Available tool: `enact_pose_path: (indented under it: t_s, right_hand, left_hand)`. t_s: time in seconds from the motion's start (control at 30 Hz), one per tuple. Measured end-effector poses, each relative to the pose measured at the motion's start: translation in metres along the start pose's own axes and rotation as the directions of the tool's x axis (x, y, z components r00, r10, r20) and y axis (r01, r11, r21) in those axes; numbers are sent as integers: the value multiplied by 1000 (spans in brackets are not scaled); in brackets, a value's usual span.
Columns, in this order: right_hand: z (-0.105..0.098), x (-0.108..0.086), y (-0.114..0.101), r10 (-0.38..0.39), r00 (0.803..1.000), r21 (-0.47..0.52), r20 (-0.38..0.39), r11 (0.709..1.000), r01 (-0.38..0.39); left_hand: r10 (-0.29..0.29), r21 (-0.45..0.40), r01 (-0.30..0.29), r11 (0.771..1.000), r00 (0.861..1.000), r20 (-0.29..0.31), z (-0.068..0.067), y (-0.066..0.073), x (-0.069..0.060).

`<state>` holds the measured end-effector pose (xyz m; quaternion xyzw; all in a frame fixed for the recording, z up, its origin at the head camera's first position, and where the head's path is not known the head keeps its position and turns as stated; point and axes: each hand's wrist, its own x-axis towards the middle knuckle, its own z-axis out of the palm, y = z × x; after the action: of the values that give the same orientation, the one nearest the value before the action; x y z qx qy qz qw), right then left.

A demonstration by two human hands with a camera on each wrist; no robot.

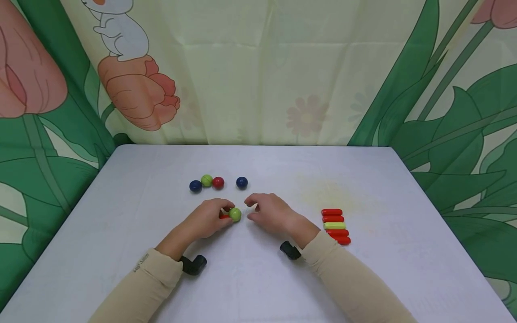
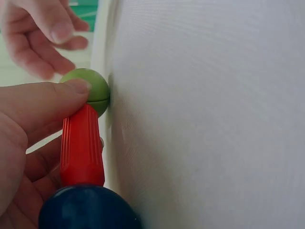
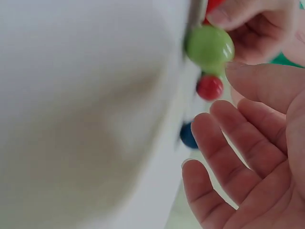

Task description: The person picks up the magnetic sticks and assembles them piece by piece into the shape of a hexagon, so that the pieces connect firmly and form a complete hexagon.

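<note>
My left hand [image 1: 206, 218] grips a red ridged stick [image 2: 82, 148] just over the white table. A light green ball [image 1: 235, 214] sits at the stick's far end, and the thumb tip presses where ball and stick meet. At the near end, a dark blue ball [image 2: 88, 207] touches the stick in the left wrist view; the head view hides it behind the hand. To the right of the green ball, a small gap away, is my right hand [image 1: 272, 213]. Its fingers are loosely bent and apart, holding nothing.
Farther back on the white table [image 1: 153, 179] lie a blue ball [image 1: 195, 186], a green ball [image 1: 207, 180] and a red ball [image 1: 218, 182] close together. Another blue ball [image 1: 242, 182] lies apart. Beside the right forearm, several red sticks [image 1: 332, 211] and one yellow-green stick [image 1: 334, 225] form a column.
</note>
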<state>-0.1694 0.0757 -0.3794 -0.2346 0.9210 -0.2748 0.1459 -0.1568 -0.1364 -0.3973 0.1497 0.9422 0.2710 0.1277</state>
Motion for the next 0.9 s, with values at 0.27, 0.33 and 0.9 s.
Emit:
enact_pose_path:
  t_s: [0.27, 0.33, 0.9]
  right_hand:
    - [-39, -22, 25, 34, 998, -51, -47, 998, -37]
    - [-48, -29, 36, 41, 997, -60, -59, 997, -45]
    - [-81, -76, 113, 254, 962, -60, -105, 964, -261]
  left_hand:
    - [28, 1, -28, 1000, 1000, -1, -2, -9, -1]
    - [26, 0, -26, 1000, 1000, 0, -3, -10, -1]
    - [-5, 4, 5, 1000, 1000, -11, -10, -12, -5]
